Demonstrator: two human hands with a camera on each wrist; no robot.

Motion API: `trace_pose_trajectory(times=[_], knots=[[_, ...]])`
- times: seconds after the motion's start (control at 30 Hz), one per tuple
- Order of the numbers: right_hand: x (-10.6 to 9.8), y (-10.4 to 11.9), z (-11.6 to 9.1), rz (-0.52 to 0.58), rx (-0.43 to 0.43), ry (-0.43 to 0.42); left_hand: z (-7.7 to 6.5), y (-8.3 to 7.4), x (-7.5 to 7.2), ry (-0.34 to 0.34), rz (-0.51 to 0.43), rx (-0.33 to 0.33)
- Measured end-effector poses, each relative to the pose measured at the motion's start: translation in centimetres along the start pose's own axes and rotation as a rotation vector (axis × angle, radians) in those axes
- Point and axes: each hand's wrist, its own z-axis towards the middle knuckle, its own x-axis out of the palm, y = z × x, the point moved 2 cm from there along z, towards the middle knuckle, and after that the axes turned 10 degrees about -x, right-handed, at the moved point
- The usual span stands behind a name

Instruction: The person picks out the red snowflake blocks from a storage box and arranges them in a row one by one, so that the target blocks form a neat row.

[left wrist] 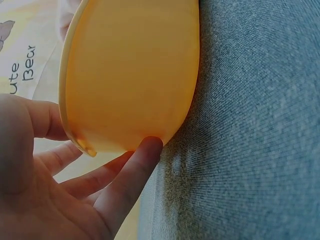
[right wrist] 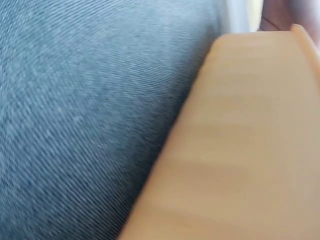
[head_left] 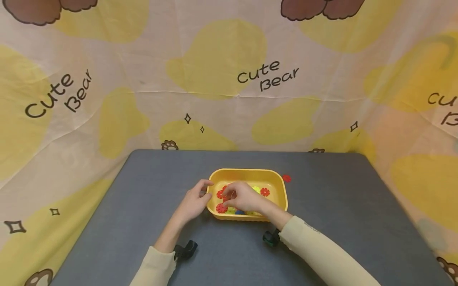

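Note:
A yellow plastic tub (head_left: 247,171) stands on the table, holding several red, yellow-green and blue flower-shaped plastic discs. My left hand (head_left: 195,200) grips the tub's left end. In the left wrist view its thumb hooks over the rim while the other fingers (left wrist: 127,182) lie against the outer wall. Inside the tub, my right hand (head_left: 243,196) reaches down with curled fingers, the tips right at the red discs (head_left: 221,207) on the left side. I cannot tell whether it pinches one. The right wrist view mostly shows the tub's outer wall (right wrist: 240,150).
One red disc (head_left: 286,178) lies on the grey table (head_left: 322,190), just outside the tub's right end. Behind the table hangs a cloth (head_left: 214,59) printed with bears and lettering. A black wrist mount (head_left: 186,250) sits below the left sleeve's cuff.

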Motion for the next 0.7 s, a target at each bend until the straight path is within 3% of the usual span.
trace_pose_trajectory(times=[0.23,0.7], knots=[[1.1,-0.6,0.7,-0.057,0.048,0.053,0.0,0.0,0.1,-0.002,-0.008,0.004],[1.8,-1.3,1.5,-0.156,0.031,0.131,0.2,0.1,0.1,-0.007,-0.005,-0.006]])
